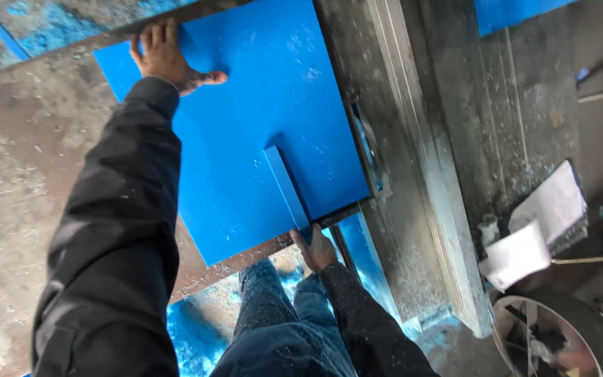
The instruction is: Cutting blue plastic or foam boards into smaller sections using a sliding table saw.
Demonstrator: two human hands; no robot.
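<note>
A large blue plastic sheet (259, 119) lies flat on a grey metal saw table (22, 160). My left hand (169, 56) is spread flat on the sheet's far left corner. A narrow blue strip (286, 188) lies on the sheet near its front edge. My right hand (315, 250) grips the near end of that strip at the sheet's front edge. A slot with a saw blade (368, 150) runs along the sheet's right edge.
A grey metal rail (420, 181) runs along the right of the table. Blue shavings (197, 328) cover the floor by my legs. At the right lie white papers on a clipboard (546, 223) and a round fan housing (560, 335). Another blue sheet (511, 14) shows at top right.
</note>
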